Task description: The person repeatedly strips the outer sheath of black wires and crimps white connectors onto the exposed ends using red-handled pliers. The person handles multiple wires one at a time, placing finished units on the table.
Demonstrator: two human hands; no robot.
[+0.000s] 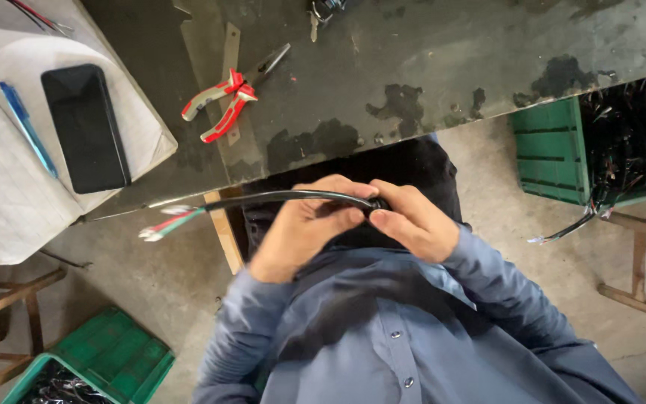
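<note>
Both hands, left hand (304, 228) and right hand (409, 221), are clamped on a black cable (278, 197) (stripped coloured ends showing), pliers (227, 101) lying unused on the surface (428, 52).

Person's clothing, seen from the head camera, lower half of frame.

Shirt (383, 329): slate blue-grey, woven, buttoned front. Placket runs down the lower centre; two small dark buttons (395, 335) visible on it, one above the other. Fabric creased, with folds fanning toward the shoulders.

Sleeves: long, same blue-grey cloth. Left sleeve (244, 329) ends in a cuff at lower centre-left; right sleeve (510, 292) ends in a cuff at centre-right, wrinkled along its length.

Left hand (300, 228) and right hand (409, 221), centre of frame: bare, no gloves, rings or watch showing.

Dark trousers (405, 161) show above the hands, somewhat blurred.
</note>
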